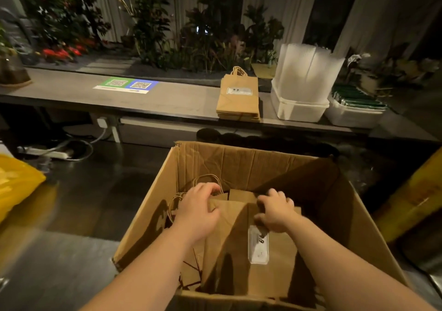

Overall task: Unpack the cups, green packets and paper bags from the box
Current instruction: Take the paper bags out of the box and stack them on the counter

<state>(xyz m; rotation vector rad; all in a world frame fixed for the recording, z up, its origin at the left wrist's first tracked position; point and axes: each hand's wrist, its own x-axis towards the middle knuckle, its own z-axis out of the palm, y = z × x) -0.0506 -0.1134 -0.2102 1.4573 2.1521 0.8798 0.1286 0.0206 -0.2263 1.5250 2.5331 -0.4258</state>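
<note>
An open cardboard box [155,215] stands in front of me with a stack of brown paper bags [229,243] inside it. My left hand [198,207] rests on the left top edge of the bags, fingers curled over it. On the right top edge my right hand [275,211] grips the same stack. On the counter beyond lie another pile of paper bags [239,100], stacks of clear cups [306,71] in a white tub, and green packets [358,98] in a second white tub.
The long grey counter [167,100] carries a QR-code sheet [126,85], with plants behind it. A yellow bag [14,186] sits at the left edge and a yellow object [411,203] at the right. Cables and a power strip [47,154] lie on the floor.
</note>
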